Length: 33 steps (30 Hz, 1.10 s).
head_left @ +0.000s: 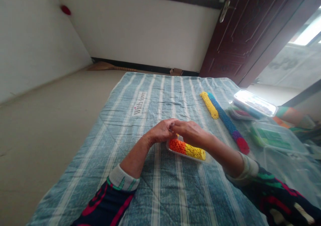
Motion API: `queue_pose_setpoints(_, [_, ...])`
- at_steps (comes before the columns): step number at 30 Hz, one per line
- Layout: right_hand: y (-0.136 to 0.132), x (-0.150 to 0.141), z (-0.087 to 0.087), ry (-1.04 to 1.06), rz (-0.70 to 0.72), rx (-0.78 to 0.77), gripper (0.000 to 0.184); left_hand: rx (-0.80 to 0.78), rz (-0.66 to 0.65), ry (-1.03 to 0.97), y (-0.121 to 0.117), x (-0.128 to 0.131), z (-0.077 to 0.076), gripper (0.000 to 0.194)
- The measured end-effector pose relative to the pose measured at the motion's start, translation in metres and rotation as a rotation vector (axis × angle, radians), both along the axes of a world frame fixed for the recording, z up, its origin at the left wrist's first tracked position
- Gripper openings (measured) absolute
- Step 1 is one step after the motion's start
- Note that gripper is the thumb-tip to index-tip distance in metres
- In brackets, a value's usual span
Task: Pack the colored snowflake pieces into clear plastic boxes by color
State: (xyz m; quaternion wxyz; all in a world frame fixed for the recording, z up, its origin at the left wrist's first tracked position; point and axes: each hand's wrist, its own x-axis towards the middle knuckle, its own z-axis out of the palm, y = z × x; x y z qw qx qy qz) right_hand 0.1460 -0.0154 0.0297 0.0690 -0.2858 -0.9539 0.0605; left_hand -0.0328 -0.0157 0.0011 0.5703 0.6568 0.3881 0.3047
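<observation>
The left hand (pixel 160 131) and right hand (pixel 190 133) are together, pinching a tiny pale piece (pixel 171 130), which looks light and fragile, best held by its edges. At 6 o'clock, an orange-and-yellow folded-paper strip (pixel 187 149) lies in a clear plastic tray (pixel 180 156).

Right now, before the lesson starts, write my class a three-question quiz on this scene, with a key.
1. What two colours show on the strip in the clear tray?
2. True or false: the left hand and the right hand meet above the tray.
3. On the striped quilt, which long strip has a red end: A, the yellow strip, or B, the blue strip?

Key: 1. Orange and yellow. 2. True. 3. B.
</observation>
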Motion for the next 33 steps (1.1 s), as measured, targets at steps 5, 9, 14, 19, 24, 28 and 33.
queue_pose_setpoints(5, [-0.001, 0.010, -0.012, 0.142, -0.021, -0.020, 0.038, 0.062, 0.007, 0.045, -0.001, 0.001, 0.007, 0.033])
queue_pose_setpoints(9, [-0.003, 0.014, -0.020, 0.156, -0.097, -0.015, 0.034, 0.034, 0.024, 0.038, -0.002, 0.002, 0.007, 0.049])
queue_pose_setpoints(14, [-0.008, 0.015, -0.028, 0.063, -0.281, -0.078, 0.028, 0.080, 0.147, 0.123, 0.000, 0.002, 0.000, 0.060])
queue_pose_setpoints(19, [-0.010, 0.011, -0.033, 0.171, -0.294, -0.154, 0.031, 0.150, 0.161, 0.173, 0.000, 0.005, -0.002, 0.057])
queue_pose_setpoints(24, [-0.008, 0.009, -0.036, 0.241, -0.285, -0.177, 0.030, 0.170, 0.137, 0.207, -0.001, 0.008, 0.000, 0.050])
queue_pose_setpoints(28, [-0.008, 0.010, -0.036, 0.262, -0.275, -0.167, 0.026, 0.169, 0.147, 0.173, -0.001, 0.005, 0.002, 0.056])
queue_pose_setpoints(33, [-0.010, 0.010, -0.034, 0.215, -0.294, -0.156, 0.026, 0.152, 0.167, 0.175, 0.001, -0.002, 0.005, 0.046])
